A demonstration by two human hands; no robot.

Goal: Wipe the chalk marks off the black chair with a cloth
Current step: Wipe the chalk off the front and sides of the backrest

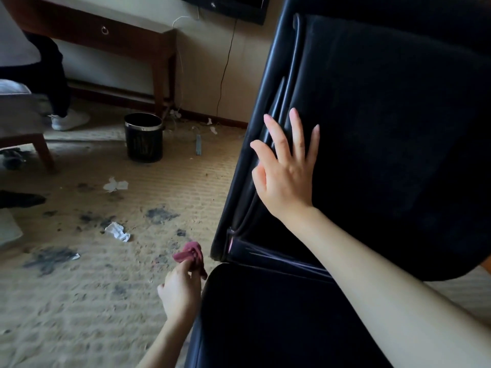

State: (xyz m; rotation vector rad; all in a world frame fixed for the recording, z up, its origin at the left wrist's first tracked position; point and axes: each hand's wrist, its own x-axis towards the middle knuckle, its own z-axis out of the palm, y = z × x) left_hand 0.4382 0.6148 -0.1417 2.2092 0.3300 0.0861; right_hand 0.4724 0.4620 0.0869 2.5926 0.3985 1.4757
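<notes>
Room w/ beige carpet (87,301), stained w/ dark smudges and littered w/ crumpled white paper scraps (118,231). Far wall: wooden desk (111,35) w/ a ring-pull drawer, cables hanging down beside it, bottom edge of a dark screen (228,6) above. Black waste bin (143,137) w/ a silver rim stands on the carpet near the desk leg. At left, part of another person: dark trouser leg and a white shoe (69,120), next to a grey upholstered seat w/ a wooden leg.

Black chair (385,134) fills the right half of the view, close up and at a slant; piped seams run along its left edge. Faint pale streaks, poss. chalk, show near a seam at the lower corner; hard to be sure.

Right hand (285,166) lies flat on the chair's dark fabric just beside the seam, fingers straight and spread, holding nothing; bare forearm reaches in from lower right.

Left hand (180,293) is low, over the carpet just left of the chair's lower part, fingers curled round a bunched dark-red cloth (191,254). Cloth sticks up above the fingers, near the chair's corner; whether it touches the chair can't be told.
</notes>
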